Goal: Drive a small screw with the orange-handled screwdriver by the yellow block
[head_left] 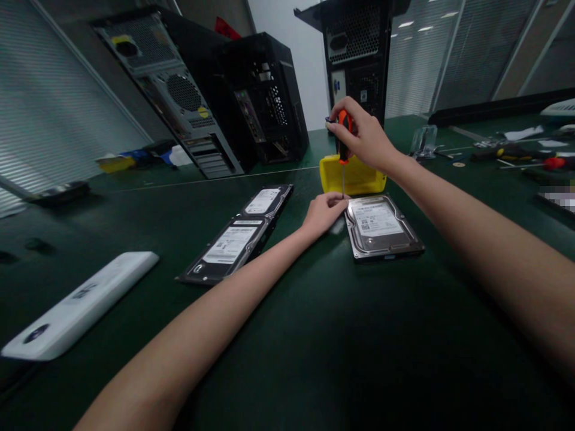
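My right hand (366, 134) is wrapped round the orange and black handle of a screwdriver (344, 149). The screwdriver stands upright, its thin shaft pointing down at the far left corner of a hard drive (377, 224). At that same corner my left hand (322, 214) is closed, thumb and fingers on the drive's edge close beside the shaft's tip. Whether a screw sits under the tip is too small to tell. The drive lies flat, white label up. Just behind it is a yellow plastic box (332, 175), partly hidden by my right hand.
Two more hard drives (231, 242) lie end to end left of my left hand. A white oblong device (85, 302) rests farther left. Computer cases (179, 90) stand along the back. Pliers (516, 152) and other tools lie at the right of the green table (287, 347).
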The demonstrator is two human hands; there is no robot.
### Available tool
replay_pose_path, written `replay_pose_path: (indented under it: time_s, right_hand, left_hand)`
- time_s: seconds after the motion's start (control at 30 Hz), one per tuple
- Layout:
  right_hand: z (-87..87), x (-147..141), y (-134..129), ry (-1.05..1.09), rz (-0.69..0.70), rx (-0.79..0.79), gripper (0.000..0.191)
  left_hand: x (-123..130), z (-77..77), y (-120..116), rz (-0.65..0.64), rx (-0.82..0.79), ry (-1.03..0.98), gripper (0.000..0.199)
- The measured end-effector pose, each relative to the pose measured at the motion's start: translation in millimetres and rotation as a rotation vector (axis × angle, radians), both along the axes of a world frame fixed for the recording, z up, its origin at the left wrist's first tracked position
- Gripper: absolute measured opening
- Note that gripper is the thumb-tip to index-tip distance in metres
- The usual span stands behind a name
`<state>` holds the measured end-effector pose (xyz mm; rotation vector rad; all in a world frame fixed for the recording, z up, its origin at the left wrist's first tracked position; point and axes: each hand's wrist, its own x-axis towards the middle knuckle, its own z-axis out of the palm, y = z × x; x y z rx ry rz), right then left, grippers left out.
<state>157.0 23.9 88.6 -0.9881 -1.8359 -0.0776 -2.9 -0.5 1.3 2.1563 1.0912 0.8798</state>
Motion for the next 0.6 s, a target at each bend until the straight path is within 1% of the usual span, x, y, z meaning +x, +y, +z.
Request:
replay_pose_path:
  time_s: [0.17,0.6]
  right_hand:
    - [0.0,0.2,0.8,-0.001,-0.003,0.002,0.044]
    - [-0.3,1.0,0.2,0.016,-0.011,-0.036,0.044]
  left_hand:
    - [-0.5,-2.3,2.1,-0.010,0.009,-0.007,0.030]
    - [0.4,0.1,-0.2,0.009,-0.019,-0.003,0.030]
